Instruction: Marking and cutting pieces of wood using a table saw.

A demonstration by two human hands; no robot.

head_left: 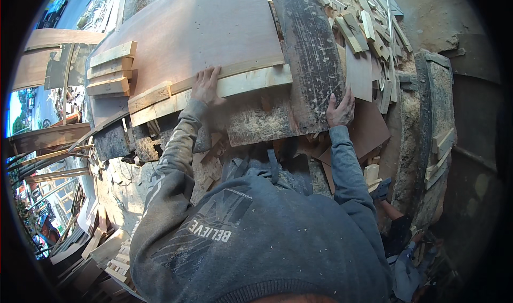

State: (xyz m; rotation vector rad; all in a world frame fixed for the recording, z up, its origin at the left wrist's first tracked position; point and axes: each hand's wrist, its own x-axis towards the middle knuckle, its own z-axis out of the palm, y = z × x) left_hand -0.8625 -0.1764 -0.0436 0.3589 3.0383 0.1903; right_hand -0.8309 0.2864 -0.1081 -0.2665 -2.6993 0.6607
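Note:
A long pale wooden plank [256, 82] lies along the near edge of a broad plywood sheet [208, 30], with a thinner wood strip [240, 67] along its far side. My left hand [207, 88] rests over the plank and strip, its fingers stretched out and pointing away from me. My right hand [341, 109] touches the near right corner of a dark, scuffed board [312, 57]. Its fingers are extended along the board's edge, thumb apart. Neither hand is wrapped round anything. Below the plank, a worn wooden block [262, 127] carries sawdust.
Short wood blocks [112, 68] are stacked on the plywood's left. Offcuts [368, 30] heap up at the far right. A sawdust-covered beam [411, 121] stands right of me. Another person's gloved hand [381, 190] shows at lower right, by small wood pieces.

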